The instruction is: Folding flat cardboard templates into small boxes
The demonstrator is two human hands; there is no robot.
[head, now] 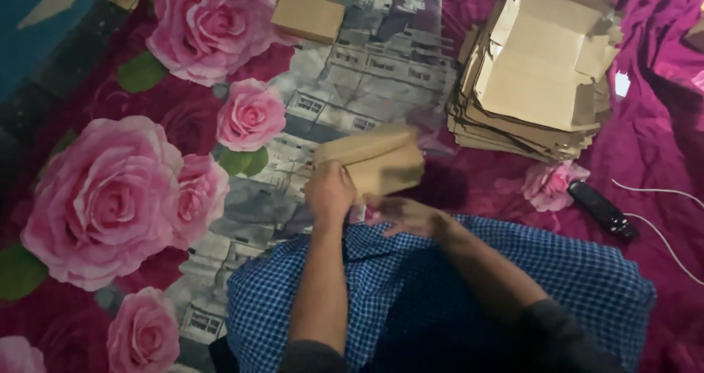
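Observation:
A small brown cardboard box point(374, 160), blurred by motion, is held above my lap between both hands. My left hand point(328, 191) grips its left lower edge. My right hand point(400, 213) sits under its right side, fingers partly hidden by the box. A tall stack of flat, unfolded cardboard blanks point(532, 72) lies on the bedsheet to the right. One folded brown box point(308, 15) rests at the top, beyond my hands.
I sit on a sheet printed with large pink roses point(110, 197) and grey buildings. Blue checked cloth point(440, 292) covers my lap. A black remote point(603, 210) and a white cable point(660, 226) lie at the right.

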